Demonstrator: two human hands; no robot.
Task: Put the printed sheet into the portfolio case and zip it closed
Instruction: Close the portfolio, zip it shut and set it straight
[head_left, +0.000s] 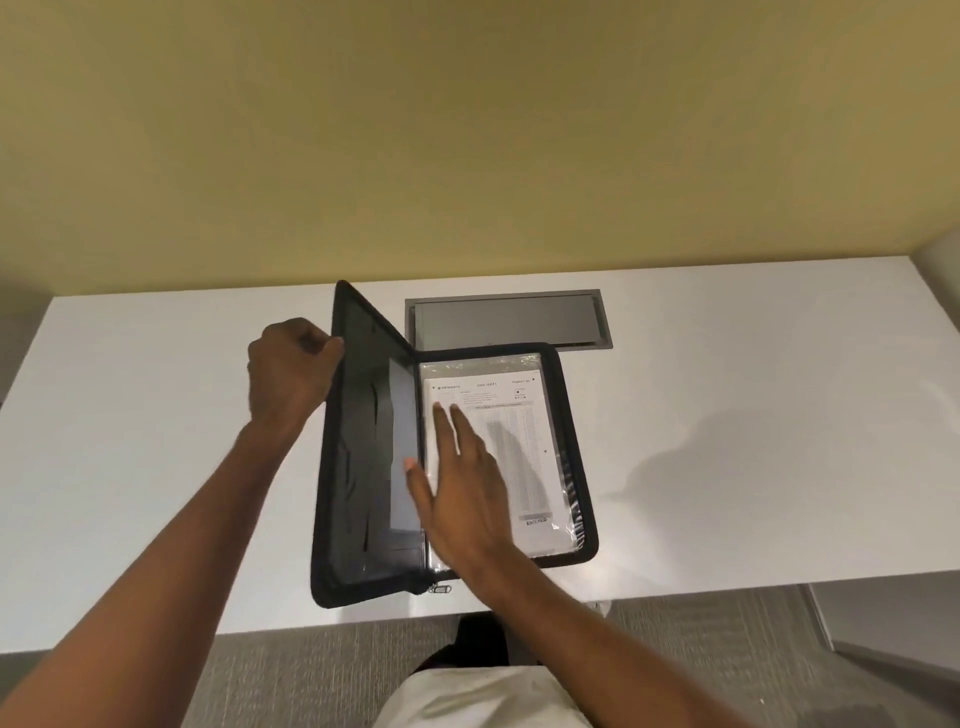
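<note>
On the white, smooth counter (727, 415) a black portfolio case (363, 590) lies unzipped. Its fabric edge is rounded at the corners and a zip track runs along it. The right half lies flat on the counter. The left cover (358, 441) is raised at a steep tilt from the spine, showing dark inner pockets and a grey rectangular panel.

The printed sheet (519, 441) lies in the flat right half, under or inside a glossy clear plastic sleeve (566, 499) that crinkles and catches light along its right edge. The sheet is white, with small text at the top and a grey table of fine rows down the middle. A small metal zip pull (440, 588) sits at the bottom of the spine.

The left hand (288, 369) reaches in with the arm straight, its fingers curled over the outer edge of the raised cover and gripping it. The right hand (467, 499) lies flat on the sheet, palm down. Its fingers (467, 431) are straight and slightly spread, holding nothing, and the thumb points toward the spine.

Behind the case, a grey rectangular metal hatch (506, 322) is set flush into the counter, touching the case's far edge. Behind the counter is a matte yellow wall (467, 130), and below it grey woven carpet (291, 675).
</note>
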